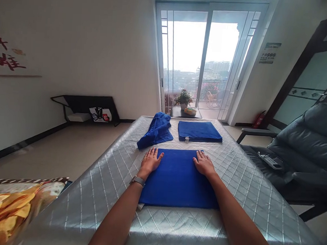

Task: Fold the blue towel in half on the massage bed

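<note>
A blue towel lies flat in a neat rectangle on the silver quilted table cover, directly in front of me. On its far left corner rests my left hand, palm down with fingers stretched out; a watch is on that wrist. My right hand lies flat on the far right corner, fingers extended. Neither hand grips anything. Beyond them, a crumpled blue towel sits at the left, and a folded stack of blue cloth with a white tag sits at the right.
At the table's far end stands a chair bearing a potted plant and a tissue pack. A dark armchair with a remote-like device flanks the right side. Yellow cloth lies on a patterned surface at lower left.
</note>
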### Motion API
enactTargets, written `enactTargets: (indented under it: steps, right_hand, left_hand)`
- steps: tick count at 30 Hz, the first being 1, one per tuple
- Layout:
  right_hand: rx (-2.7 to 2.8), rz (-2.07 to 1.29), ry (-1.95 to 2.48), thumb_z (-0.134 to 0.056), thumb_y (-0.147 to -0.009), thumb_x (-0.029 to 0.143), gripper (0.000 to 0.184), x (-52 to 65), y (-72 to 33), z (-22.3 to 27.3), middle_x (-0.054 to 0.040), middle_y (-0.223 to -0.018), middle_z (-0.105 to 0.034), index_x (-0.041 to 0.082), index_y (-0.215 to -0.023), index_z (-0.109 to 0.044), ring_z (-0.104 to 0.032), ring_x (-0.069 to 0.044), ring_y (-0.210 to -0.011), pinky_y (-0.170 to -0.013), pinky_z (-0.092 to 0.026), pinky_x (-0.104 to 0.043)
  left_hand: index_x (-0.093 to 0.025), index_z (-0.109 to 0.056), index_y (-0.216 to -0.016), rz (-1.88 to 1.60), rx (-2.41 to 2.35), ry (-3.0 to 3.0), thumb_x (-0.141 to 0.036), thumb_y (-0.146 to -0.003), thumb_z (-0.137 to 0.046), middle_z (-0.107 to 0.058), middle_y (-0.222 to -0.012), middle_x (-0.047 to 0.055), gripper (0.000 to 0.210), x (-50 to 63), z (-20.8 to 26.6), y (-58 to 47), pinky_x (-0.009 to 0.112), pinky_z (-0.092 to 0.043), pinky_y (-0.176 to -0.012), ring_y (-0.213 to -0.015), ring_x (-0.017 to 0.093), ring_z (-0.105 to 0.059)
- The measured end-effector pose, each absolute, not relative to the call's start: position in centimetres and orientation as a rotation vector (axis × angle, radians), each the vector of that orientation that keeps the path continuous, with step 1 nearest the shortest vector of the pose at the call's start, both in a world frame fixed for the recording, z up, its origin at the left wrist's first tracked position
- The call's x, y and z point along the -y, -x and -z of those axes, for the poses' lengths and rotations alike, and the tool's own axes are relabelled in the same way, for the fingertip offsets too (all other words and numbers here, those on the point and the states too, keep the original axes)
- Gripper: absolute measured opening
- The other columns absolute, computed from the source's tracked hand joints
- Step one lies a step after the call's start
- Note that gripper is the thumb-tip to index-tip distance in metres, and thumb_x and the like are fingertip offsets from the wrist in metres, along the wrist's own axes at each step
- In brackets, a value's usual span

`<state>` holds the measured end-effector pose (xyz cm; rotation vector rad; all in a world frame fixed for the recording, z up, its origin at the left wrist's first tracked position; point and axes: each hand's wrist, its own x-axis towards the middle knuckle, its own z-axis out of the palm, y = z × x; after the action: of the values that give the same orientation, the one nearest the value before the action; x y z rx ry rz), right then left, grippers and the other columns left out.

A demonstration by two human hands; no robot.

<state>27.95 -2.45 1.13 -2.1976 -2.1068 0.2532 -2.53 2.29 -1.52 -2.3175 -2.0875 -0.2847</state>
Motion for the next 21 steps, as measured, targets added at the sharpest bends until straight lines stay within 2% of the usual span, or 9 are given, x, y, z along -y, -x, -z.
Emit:
enactTargets:
  steps: [12, 21]
  right_hand:
    - [2.071, -0.279, 2.190, -0.017, -0.103, 0.046, 0.069, 2.5, -27.9, -1.5, -0.0080, -0.169, -0.016, 0.009, -0.162, -0.018, -0.008, -0.018, -0.156, -0.125, -0.005, -0.039]
    - [2.030, -0.307, 2.163, -0.020, -0.103, 0.047, 0.071, 2.5, -28.1, -1.3, -0.0098, -0.169, -0.015, 0.007, -0.161, -0.019, -0.007, -0.019, -0.156, -0.125, -0.005, -0.038]
  left_hand:
    - [-0.009, -0.033, -0.157, 0.300, 2.092, 2.305, -0.063, -0.102, -0.015, -0.028, -0.164, 0.016, 0.079, -2.3, 1.5, 2.6, 0.044, -0.020, -0.124, -0.152, 0.028, -0.026]
    - [-0.009, -0.027, -0.158, 0.114, 2.093, 2.321, -0.061, -0.102, -0.015, -0.022, -0.166, 0.016, 0.078, -2.1, 0.6, 2.7, 0.044, -0.021, -0.124, -0.153, 0.028, -0.023]
